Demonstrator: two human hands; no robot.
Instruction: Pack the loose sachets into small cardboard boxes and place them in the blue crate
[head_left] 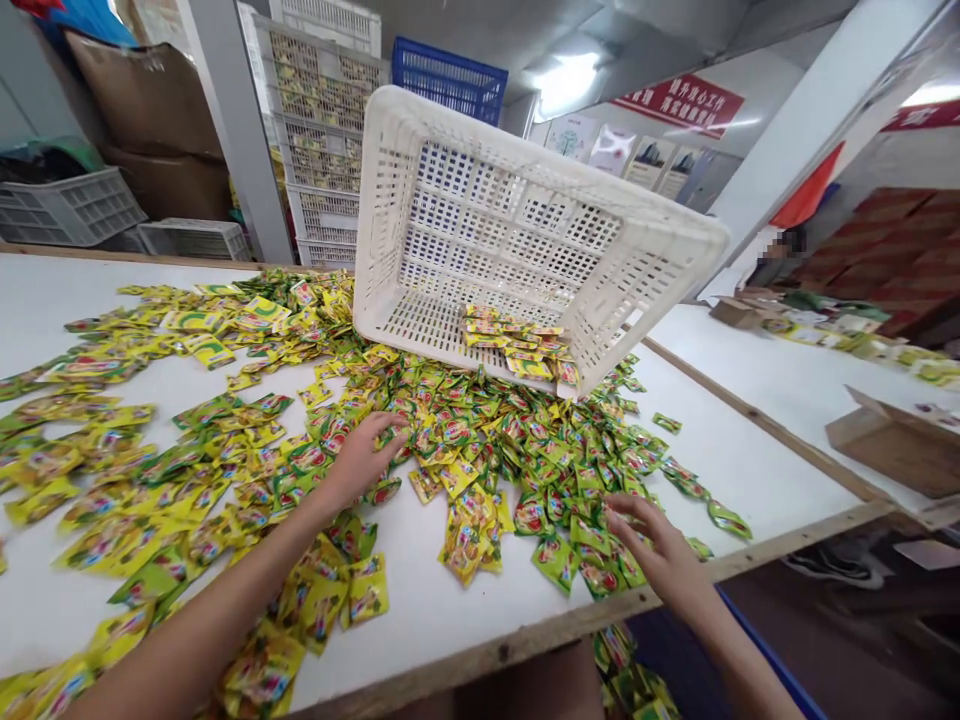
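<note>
Many small yellow and green packets [465, 420] lie in a loose heap across the white table. My left hand [369, 455] is over the middle of the heap, its fingers apart and touching packets, none gripped. Near the front edge on the right, my right hand [649, 540] rests at the green packets [592, 545] with its fingers spread. Behind the heap a white plastic basket [517, 230] is tipped on its side, its opening facing me, with several yellow packets [525, 345] inside at its lower edge.
The table's wooden front edge [510, 650] runs below my hands. More packets [630, 680] lie in a blue container under the edge at right. Stacked white crates [322, 150] and a metal post [240, 120] stand behind. An open carton [900, 440] sits on the right table.
</note>
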